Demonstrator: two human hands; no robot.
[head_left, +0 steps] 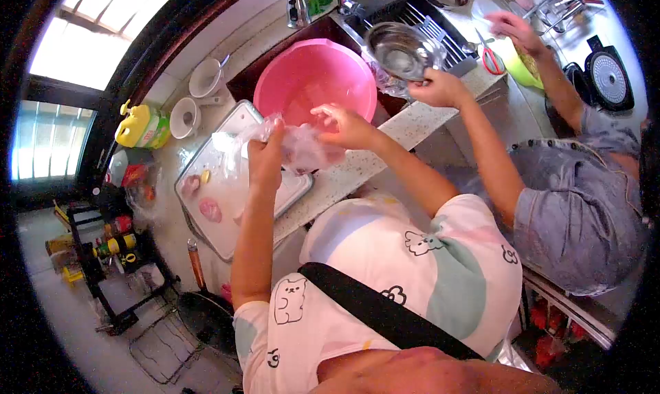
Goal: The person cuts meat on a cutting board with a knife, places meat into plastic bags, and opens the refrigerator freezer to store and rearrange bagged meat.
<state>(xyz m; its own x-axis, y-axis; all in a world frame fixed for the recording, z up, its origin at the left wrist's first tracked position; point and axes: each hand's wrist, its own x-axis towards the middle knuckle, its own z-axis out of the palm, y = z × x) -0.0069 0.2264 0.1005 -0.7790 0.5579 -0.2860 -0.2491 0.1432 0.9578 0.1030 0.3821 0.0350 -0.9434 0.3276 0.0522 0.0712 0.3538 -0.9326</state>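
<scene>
Now the left forearm stands upright at centre left, its hand [267,158] closed on a clear plastic bag [301,148]. Angling in from lower right, the right hand [348,129] is half open, seemingly touching the bag; the hands are apart. Below the bag lies a white board [221,230], beyond it a pink basin [313,68].

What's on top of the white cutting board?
On the board: pinkish pieces, probably raw meat, and a small yellow piece. The clear plastic bag and left hand and forearm cover part; can't tell what's beneath.
</scene>
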